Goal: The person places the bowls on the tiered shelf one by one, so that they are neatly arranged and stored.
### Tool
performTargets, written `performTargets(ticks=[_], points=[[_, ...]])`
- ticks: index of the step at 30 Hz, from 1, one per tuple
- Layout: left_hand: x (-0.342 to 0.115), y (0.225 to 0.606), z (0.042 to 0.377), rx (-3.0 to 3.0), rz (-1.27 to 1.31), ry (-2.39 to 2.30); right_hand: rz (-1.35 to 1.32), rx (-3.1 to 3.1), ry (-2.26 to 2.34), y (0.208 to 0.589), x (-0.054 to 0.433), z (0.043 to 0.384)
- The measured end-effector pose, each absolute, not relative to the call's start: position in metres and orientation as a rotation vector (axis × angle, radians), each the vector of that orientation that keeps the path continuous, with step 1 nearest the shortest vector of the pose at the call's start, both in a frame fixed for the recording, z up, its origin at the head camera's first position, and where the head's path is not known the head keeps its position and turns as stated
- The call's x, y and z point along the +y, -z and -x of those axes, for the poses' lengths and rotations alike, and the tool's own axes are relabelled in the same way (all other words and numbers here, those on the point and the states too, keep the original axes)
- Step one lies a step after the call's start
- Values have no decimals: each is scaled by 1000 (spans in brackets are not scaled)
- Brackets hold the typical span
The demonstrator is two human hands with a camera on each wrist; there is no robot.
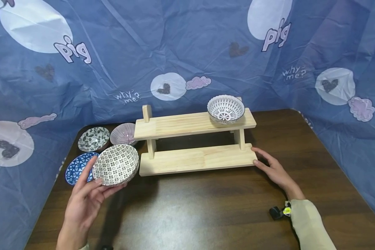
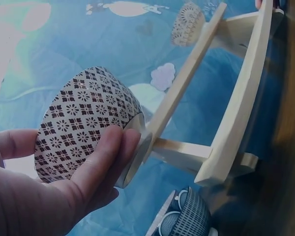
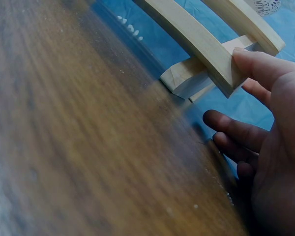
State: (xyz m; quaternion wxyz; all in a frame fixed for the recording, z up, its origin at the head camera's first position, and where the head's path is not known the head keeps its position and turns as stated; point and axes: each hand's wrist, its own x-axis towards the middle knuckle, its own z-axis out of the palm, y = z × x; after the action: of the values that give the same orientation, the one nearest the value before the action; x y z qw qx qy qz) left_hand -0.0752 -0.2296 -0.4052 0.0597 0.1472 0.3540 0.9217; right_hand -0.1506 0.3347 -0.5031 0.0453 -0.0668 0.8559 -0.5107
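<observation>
In the head view my left hand (image 1: 85,203) holds a bowl (image 1: 116,165) with a small dark flower pattern, tilted so that its inside faces up toward me. The left wrist view shows my fingers (image 2: 96,162) pressed against the outside of this bowl (image 2: 83,118), close to its foot. A two-tier wooden shelf (image 1: 198,159) stands on the table. My right hand (image 1: 276,173) grips the right end of its lower board, thumb at the front corner. A white bowl with dark patterning (image 1: 225,109) sits at the right of the upper board.
Left of the shelf, on the dark wooden table (image 1: 181,211), are a green leaf-patterned bowl (image 1: 93,139), a pale purple bowl (image 1: 123,134) and a blue patterned dish (image 1: 78,168). The held bowl overlaps these last two in the head view. A blue printed cloth (image 1: 187,52) hangs behind.
</observation>
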Motion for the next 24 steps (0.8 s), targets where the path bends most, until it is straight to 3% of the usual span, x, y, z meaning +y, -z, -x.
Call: performTargets(ticks=[24], points=[[-214,391,90,1133,-368,-2810,213,2616,1570,505,335,151]])
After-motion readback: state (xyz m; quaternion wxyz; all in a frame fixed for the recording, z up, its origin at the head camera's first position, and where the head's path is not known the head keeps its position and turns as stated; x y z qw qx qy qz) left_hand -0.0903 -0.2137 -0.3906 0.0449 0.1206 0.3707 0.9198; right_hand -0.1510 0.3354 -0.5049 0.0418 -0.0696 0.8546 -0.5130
